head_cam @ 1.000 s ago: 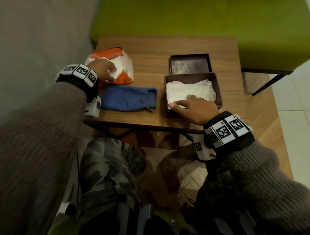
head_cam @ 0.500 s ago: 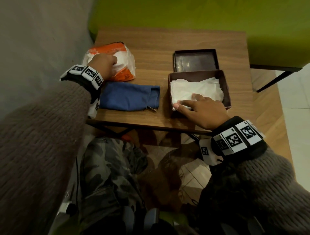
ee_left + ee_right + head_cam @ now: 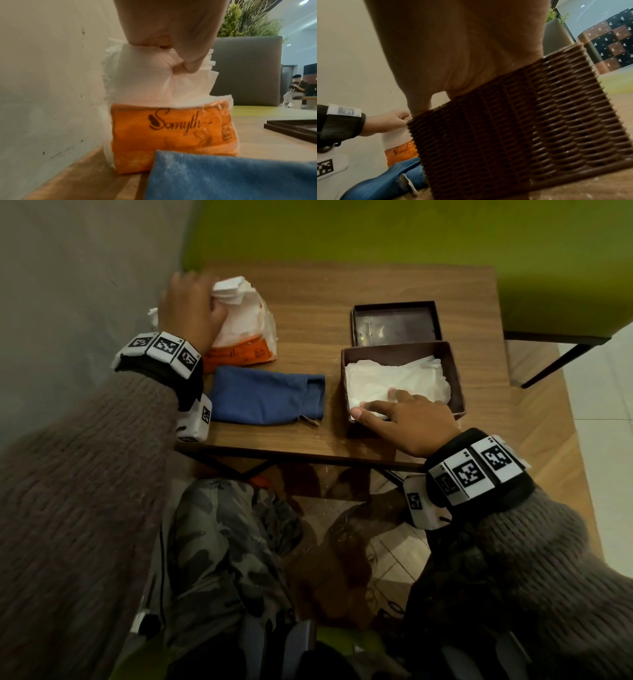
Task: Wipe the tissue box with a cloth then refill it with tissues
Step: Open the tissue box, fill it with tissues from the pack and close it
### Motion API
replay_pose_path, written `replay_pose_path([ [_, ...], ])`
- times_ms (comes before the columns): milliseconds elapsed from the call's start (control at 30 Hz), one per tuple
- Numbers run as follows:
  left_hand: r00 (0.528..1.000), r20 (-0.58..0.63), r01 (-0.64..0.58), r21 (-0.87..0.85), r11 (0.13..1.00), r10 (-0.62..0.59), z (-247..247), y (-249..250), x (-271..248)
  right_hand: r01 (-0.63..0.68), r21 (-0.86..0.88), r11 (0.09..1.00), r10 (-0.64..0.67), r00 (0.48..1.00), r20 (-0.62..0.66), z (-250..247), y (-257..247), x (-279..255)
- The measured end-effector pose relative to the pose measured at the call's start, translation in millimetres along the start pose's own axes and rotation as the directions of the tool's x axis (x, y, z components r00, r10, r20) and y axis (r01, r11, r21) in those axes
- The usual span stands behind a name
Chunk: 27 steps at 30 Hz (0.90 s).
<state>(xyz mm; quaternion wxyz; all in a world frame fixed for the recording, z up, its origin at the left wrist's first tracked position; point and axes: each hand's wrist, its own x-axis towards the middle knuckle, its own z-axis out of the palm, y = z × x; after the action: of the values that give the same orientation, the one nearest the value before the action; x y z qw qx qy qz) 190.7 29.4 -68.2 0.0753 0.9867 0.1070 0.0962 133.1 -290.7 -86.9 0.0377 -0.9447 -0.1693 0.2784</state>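
Since a second ago, the left hand (image 3: 190, 309) has lifted a wad of tissues (image 3: 233, 289) out of the orange pack (image 3: 245, 342), fingers pinched around it. At centre right, the tissue box (image 3: 457, 378) sits part-filled; the right hand (image 3: 407, 422) lies flat on its tissues, likely steadying it. Between them lies the blue cloth (image 3: 265, 397), its lid (image 3: 394, 321) behind.
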Motion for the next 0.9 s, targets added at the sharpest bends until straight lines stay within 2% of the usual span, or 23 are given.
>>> replay_pose_path([
  [100,0.981,-0.143,0.106,-0.164,0.981,-0.131,-21,7,-7,-0.006,0.012,1.000,0.006,1.000,-0.013,1,1,1],
  [200,0.946,-0.183,0.152,-0.475,0.867,-0.267,-38,20,-25,-0.038,0.086,0.996,0.049,0.990,-0.132,3,-2,-1],
  [233,0.934,-0.140,0.187,-0.588,0.787,-0.327,-40,26,-35,-0.032,0.106,0.994,0.051,0.982,-0.184,4,-3,-3],
  [267,0.922,-0.064,0.225,-0.713,0.664,-0.381,-41,33,-47,-0.008,0.117,0.993,0.036,0.970,-0.241,6,-5,-5],
  [333,0.899,0.137,0.293,-0.893,0.341,-0.415,-34,50,-75,0.099,0.177,0.979,-0.028,0.929,-0.368,7,-9,-14],
  [367,0.883,0.239,0.337,-0.922,0.191,-0.403,-30,60,-91,0.186,0.259,0.948,-0.059,0.900,-0.433,7,-11,-20],
  [433,0.846,0.411,0.431,-0.902,-0.018,-0.340,-24,79,-118,0.332,0.473,0.816,-0.049,0.856,-0.515,6,-18,-35],
  [467,0.835,0.467,0.467,-0.881,-0.074,-0.291,-20,88,-131,0.369,0.576,0.730,-0.016,0.851,-0.525,7,-23,-42],
  [533,0.817,0.551,0.531,-0.834,-0.153,-0.171,-15,103,-151,0.349,0.766,0.540,0.063,0.891,-0.450,11,-30,-48],
  [633,0.794,0.607,0.577,-0.769,-0.274,-0.033,-14,119,-170,0.212,0.932,0.293,0.104,0.962,-0.252,11,-31,-53],
  [767,0.816,0.567,0.569,-0.755,-0.325,0.111,-24,133,-183,0.099,0.992,-0.073,-0.077,0.992,-0.104,9,-25,-66],
  [833,0.822,0.546,0.568,-0.762,-0.311,0.162,-24,138,-187,0.072,0.985,-0.159,-0.156,0.983,-0.097,12,-26,-68],
  [900,0.826,0.547,0.564,-0.791,-0.239,0.139,-21,142,-193,0.058,0.988,-0.146,-0.110,0.991,-0.074,17,-28,-69],
])
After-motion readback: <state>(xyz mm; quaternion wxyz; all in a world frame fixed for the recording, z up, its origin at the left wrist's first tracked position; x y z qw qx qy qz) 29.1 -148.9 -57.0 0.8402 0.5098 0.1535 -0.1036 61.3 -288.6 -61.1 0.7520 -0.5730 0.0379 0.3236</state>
